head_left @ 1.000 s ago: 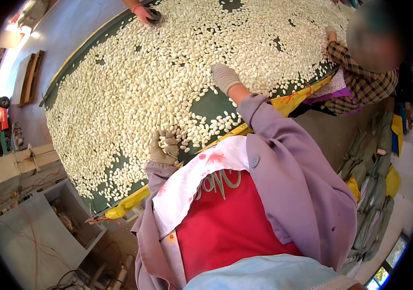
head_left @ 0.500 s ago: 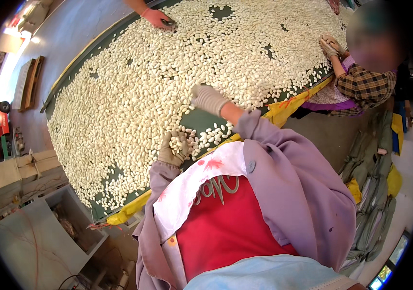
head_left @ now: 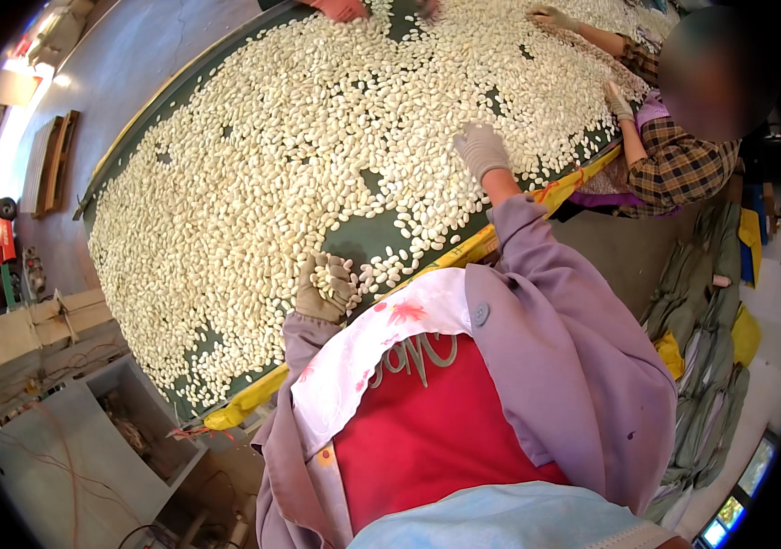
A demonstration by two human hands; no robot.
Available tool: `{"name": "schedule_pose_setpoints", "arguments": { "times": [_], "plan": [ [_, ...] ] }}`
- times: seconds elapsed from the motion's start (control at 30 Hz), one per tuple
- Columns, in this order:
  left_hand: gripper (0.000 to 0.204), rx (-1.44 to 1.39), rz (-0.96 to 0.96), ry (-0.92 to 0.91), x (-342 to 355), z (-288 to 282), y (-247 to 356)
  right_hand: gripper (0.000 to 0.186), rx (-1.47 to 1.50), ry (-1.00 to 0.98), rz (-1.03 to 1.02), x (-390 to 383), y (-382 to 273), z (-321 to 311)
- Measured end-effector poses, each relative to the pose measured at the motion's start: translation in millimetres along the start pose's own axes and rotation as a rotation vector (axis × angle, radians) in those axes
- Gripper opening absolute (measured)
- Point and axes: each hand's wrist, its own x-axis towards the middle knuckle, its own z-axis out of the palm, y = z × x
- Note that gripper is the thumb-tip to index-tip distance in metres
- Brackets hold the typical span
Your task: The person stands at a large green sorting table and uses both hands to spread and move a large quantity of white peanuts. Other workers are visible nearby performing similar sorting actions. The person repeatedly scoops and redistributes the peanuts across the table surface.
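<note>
left hand (head_left: 320, 295): gloved, palm up, fingers curled into a cup around a few white beans (head_left: 226, 201). so grasping, loosely; beans show in the palm. right hand (head_left: 484, 153): gloved, back up, fingers spread forward and down on the bean layer. can't tell if anything is caught under it, fingertips mostly lost among the beans.

bean layer: wide spread on a dark green surface (head_left: 354, 240), running left of, beyond and right of both hands. bare patch of green sits between the hands, just up-right of the left one. small cluster of beans right beside the left fingertips, strung out toward the right wrist along the near edge. yellow edging (head_left: 464, 251) on that edge, nearer the body than either hand, passing close under the right wrist.

other people: plaid sleeve (head_left: 679, 169) right of the right hand, that person's two gloved hands on the beans, one straight right of the grip, one further off. pink-gloved hand (head_left: 340, 9) far beyond the left hand, at the opposite side.

further out: wooden pallet (head_left: 54, 165) well left of both hands, green sacks (head_left: 701, 343) well right, nearer the body.
</note>
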Motion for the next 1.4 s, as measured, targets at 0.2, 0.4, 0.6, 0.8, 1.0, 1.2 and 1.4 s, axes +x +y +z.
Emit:
{"name": "schedule_pose_setpoints", "arguments": {
  "times": [0.2,0.4,0.6,0.8,1.0,1.2,1.4],
  "plan": [
    [0.028,0.007,0.005,0.019,16.5,-2.7,-10.4,0.039,0.711,-0.487,-0.448,-23.5,-66.9,37.7],
    [0.028,0.029,0.077,0.014,19.5,3.8,-16.6,0.025,0.24,-0.147,-0.266,85.8,-82.5,42.9],
    [0.027,0.042,0.106,-0.01,36.7,4.7,-26.6,0.025,-0.137,-0.18,-0.375,103.2,-102.0,56.2],
    [0.022,0.048,0.115,0.13,48.6,14.6,-44.6,0.028,-0.079,-0.316,-0.348,87.5,-97.2,40.3],
    [0.025,0.068,0.126,0.138,66.4,7.1,-51.9,0.02,0.523,-0.542,-0.497,21.8,-83.6,22.4],
    [0.035,0.054,0.176,0.19,82.6,17.4,-68.8,0.044,0.566,-0.462,-0.972,-49.5,-55.4,19.8],
    [0.051,0.053,0.067,-0.094,82.6,37.3,-83.0,0.048,0.366,0.133,-0.497,62.9,79.2,6.0]
  ]
}}
